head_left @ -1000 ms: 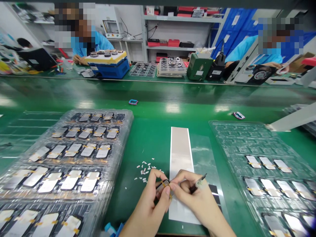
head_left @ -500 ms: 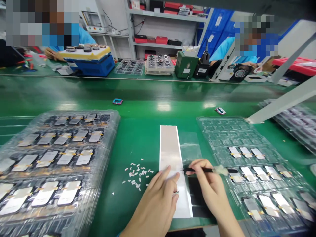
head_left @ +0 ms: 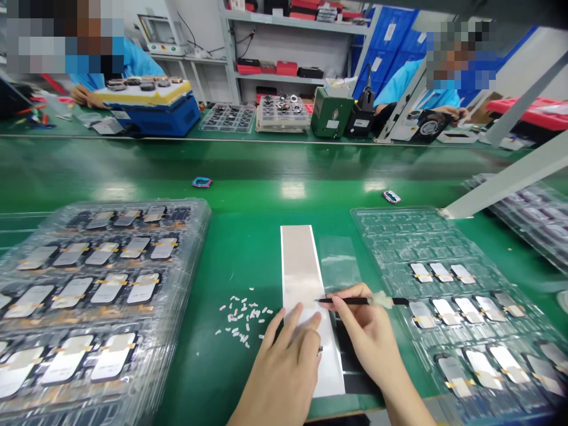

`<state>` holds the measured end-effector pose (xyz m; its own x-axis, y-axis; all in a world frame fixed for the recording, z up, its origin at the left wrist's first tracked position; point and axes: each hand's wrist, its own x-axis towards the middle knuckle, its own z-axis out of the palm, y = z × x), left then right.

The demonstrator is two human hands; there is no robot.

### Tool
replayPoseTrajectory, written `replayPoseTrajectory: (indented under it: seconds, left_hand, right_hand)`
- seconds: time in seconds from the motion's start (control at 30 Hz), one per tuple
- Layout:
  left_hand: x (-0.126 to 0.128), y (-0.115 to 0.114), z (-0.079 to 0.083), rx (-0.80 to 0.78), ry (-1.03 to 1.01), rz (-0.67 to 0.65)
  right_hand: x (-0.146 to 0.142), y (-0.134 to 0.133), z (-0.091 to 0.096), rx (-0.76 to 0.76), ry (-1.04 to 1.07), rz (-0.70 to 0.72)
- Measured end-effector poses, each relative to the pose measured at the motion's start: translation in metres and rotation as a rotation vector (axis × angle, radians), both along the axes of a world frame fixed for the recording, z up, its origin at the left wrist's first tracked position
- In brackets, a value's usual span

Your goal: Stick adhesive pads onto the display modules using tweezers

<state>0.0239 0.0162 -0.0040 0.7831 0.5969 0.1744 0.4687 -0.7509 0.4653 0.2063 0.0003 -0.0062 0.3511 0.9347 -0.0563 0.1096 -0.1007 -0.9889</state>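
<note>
My left hand [head_left: 284,373] lies on the lower part of a long white strip [head_left: 302,266] on the green bench, fingers stretched forward, with a small metal part barely showing under its edge. My right hand [head_left: 366,331] pinches black tweezers [head_left: 355,301], wrapped with pale tape near the back end, and their tip touches the strip's right edge. A clear film sheet [head_left: 339,260] lies beside the strip. A scatter of small white bits [head_left: 242,313] sits left of the strip.
A stack of clear trays [head_left: 186,248] full of flat silver parts is on the left. A clear tray [head_left: 399,236] on the right is partly filled. Beyond runs a green conveyor [head_left: 284,165] carrying two small parts; other people work at the far bench.
One second ago both hands held a small part together above the strip. The left hand has since gone flat on the strip and the tweezers' tip has come down to the strip's edge.
</note>
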Motion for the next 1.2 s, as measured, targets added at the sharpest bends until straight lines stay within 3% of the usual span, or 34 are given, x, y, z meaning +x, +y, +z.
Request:
replayPoseTrajectory:
  seconds: [0.43,0.6,0.7,0.83,0.9,1.03,1.2]
  left_hand:
    - [0.001,-0.004,0.0,0.046,0.041,0.05]
    - [0.002,0.001,0.006,-0.009,-0.072,0.076]
    - [0.001,0.002,0.013,-0.191,-0.269,0.188]
    - [-0.003,-0.001,0.017,-0.685,-0.568,0.456]
    - [-0.004,-0.003,0.016,-0.906,-0.691,0.515]
    - [-0.004,-0.001,0.014,-1.136,-0.903,0.461]
    - [-0.002,0.002,0.013,-1.224,-1.033,0.381]
  right_hand:
    - [-0.003,0.002,0.0,0.056,0.042,-0.074]
    - [0.003,-0.004,0.007,0.084,0.13,-0.105]
    - [-0.002,-0.014,0.008,0.184,0.219,-0.211]
    - [-0.027,-0.024,0.005,0.421,0.233,-0.271]
    - [-0.041,-0.025,0.004,0.501,0.212,-0.243]
    - [-0.059,-0.023,0.002,0.513,0.211,-0.189]
    - [-0.065,-0.02,0.002,0.569,0.203,-0.207]
